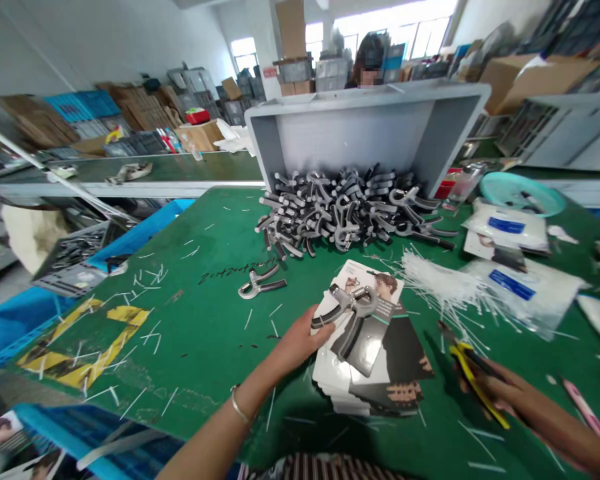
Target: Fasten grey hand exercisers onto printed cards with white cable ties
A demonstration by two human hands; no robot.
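My left hand is closed on a grey and black hand grip strengthener and the printed backing card beneath it. This card lies over a stack of similar cards on the green table. In my right hand are wire cutters with yellow and black handles, their jaws pointing away from me, near loose white cable ties. A single grip strengthener lies apart on the left. Many more form a pile spilling from a tipped grey crate.
Cut tie pieces litter the green table. Plastic bags with blue labels, a turquoise bowl and a pink-handled tool are at right. Blue crates stand by the left edge. Another person is behind the grey crate.
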